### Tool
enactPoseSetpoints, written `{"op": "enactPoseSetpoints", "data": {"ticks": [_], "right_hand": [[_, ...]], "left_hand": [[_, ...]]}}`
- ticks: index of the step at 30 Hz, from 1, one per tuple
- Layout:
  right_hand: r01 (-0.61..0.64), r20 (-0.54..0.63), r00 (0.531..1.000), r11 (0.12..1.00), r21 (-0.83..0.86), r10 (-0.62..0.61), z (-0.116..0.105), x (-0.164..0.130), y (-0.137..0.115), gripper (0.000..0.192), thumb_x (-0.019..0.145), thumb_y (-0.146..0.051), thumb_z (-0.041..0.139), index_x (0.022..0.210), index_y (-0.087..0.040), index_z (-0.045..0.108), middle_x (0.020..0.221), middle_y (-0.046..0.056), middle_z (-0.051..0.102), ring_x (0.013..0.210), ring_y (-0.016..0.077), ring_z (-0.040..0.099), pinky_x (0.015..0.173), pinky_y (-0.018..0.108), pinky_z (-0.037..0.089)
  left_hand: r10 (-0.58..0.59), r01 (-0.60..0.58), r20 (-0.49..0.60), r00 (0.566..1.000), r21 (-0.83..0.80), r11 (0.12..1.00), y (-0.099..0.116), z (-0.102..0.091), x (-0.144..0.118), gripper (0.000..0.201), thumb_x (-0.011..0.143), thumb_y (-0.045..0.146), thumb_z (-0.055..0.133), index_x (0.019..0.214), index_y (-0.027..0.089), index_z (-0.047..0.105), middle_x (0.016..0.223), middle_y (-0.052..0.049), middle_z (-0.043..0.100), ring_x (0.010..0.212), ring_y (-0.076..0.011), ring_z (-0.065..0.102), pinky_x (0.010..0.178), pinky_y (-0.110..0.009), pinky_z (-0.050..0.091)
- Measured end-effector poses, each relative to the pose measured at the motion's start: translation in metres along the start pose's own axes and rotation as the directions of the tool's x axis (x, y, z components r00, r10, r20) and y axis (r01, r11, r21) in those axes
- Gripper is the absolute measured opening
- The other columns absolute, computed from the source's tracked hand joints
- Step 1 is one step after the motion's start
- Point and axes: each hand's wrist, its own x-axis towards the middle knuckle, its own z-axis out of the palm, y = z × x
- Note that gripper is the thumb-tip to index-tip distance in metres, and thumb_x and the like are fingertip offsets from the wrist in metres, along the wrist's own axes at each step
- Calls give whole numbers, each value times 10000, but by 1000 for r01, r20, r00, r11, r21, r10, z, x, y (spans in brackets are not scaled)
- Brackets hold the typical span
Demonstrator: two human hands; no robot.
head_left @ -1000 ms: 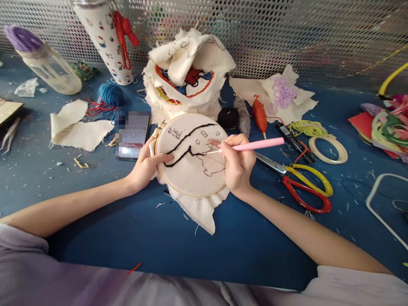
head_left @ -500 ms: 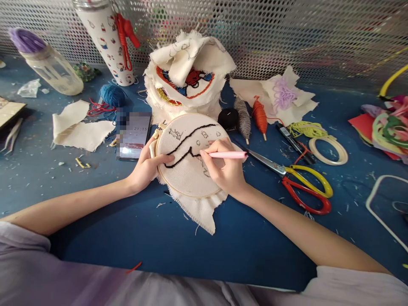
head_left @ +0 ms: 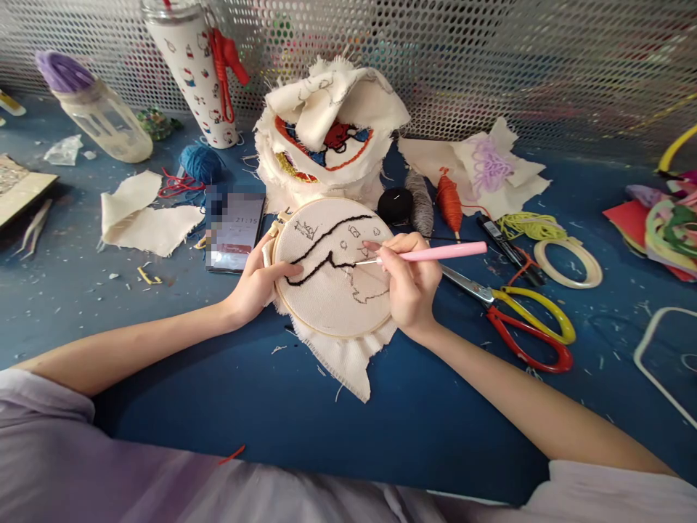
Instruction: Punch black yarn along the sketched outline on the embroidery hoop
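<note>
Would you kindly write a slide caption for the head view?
Left hand steadies an embroidery hoop while the right hand works a pink punch needle along black stitching.

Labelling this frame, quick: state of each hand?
Left hand: closed on embroidery hoop, thumb on the cloth.
Right hand: closed on pink punch needle.

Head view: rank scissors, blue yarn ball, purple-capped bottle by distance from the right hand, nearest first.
Measured from the right hand, which holds the pink punch needle:
1. Scissors: just to its right on the blue table, blade tip close by the hand.
2. Blue yarn ball: far left, beyond the phone.
3. Purple-capped bottle: back-left corner, farthest.
</note>
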Motion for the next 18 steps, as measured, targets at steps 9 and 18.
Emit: {"op": "enactPoseSetpoints", "data": {"ticks": [9, 18], "right_hand": [[-3, 7, 1000, 999, -37, 3, 1, 0, 0, 175, 873, -223, 589, 729, -233, 488, 662, -40, 405, 637, 121, 446, 871, 398, 557], [444, 398, 884, 706, -552, -245, 6, -5, -7, 171, 842, -99, 580, 771, -231, 495, 700, 4, 537, 742, 183, 486, 797, 414, 490]], "left_hand": [[-10, 10, 12, 1000, -25, 1000, 1, 0, 0, 494, 658, 77, 640, 1131, 185, 543, 1051, -36, 676, 1095, -291, 622, 938, -439, 541], [43, -43, 34, 999, 7, 999, -1, 0, -1, 502, 684, 120, 655, 1165, 190, 528, 1145, -45, 656, 1143, -294, 600, 929, -415, 550]]}}
